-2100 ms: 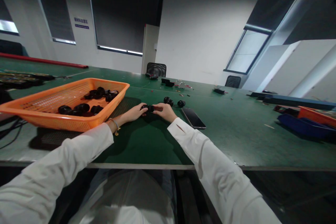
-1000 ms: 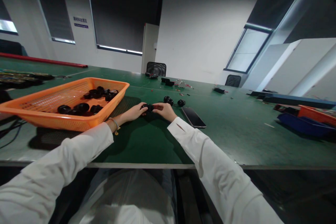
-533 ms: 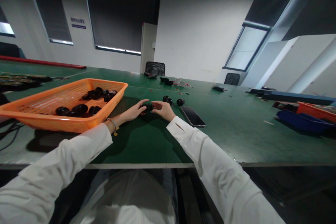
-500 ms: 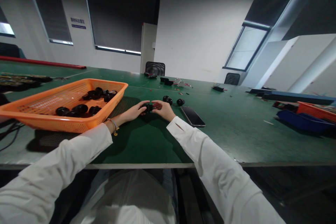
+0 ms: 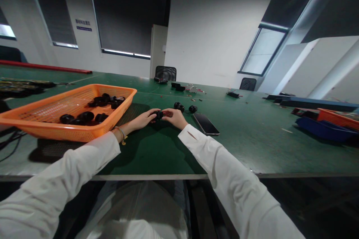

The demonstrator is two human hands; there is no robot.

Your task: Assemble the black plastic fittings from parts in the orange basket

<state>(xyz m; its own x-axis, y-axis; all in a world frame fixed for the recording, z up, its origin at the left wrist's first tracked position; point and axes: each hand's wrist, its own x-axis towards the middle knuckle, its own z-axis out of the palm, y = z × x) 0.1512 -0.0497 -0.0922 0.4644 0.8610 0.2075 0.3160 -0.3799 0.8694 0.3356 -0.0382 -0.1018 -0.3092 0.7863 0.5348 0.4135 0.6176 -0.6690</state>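
A small black part [image 5: 159, 115] is between my hands, low over the green table [image 5: 238, 145]. My left hand [image 5: 144, 118] grips it from the left, thumb and fingers closed round it. From the right, the bent fingers of my right hand [image 5: 174, 116] are closed at its other side. Just beyond my right hand lie black round parts [image 5: 178, 106], with another one [image 5: 193, 109] beside them. An orange basket [image 5: 70, 134] at the left contains several similar black parts [image 5: 85, 115]. The finer shape of the held part is too small to tell.
A dark phone [image 5: 206, 124] lies right of my right hand. Farther back are black pieces [image 5: 178, 87] and white pieces [image 5: 192, 89]. A blue tray [image 5: 325, 129] and an orange tray [image 5: 339, 119] stand at the right. Cables [image 5: 11, 142] lie left, by the basket.
The fingers of my right hand have closed in slightly against the black part, which has turned a little. The objects on the table have not moved.
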